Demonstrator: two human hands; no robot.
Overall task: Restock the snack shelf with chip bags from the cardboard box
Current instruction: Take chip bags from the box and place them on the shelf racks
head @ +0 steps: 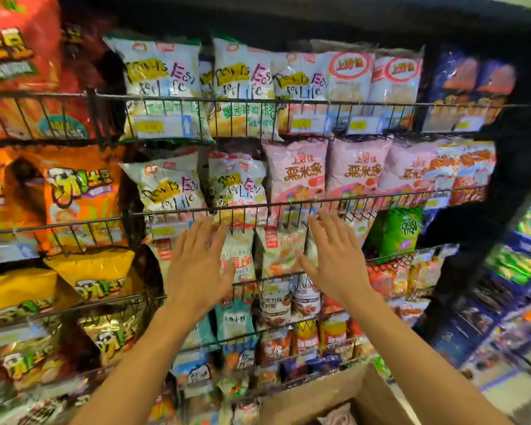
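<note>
The snack shelf is a black wire rack [288, 101] with several tiers of chip bags. Two white chip bags [166, 188] with "for Life" print stand in the second tier, next to pink bags [298, 173]. My left hand [196, 265] and my right hand [334, 259] are both raised in front of the third tier, palms toward the shelf, fingers spread, holding nothing. Between them shows a pale bag [276, 250] with red print. The cardboard box [319, 394] sits at the bottom of the view, a pink bag [337, 417] showing inside it.
Orange and yellow bags [80, 194] fill the rack section to the left. A green bag [402, 231] stands right of my right hand. A black upright post [503, 179] ends the rack, and blue shelves [509, 302] with more goods run along the right.
</note>
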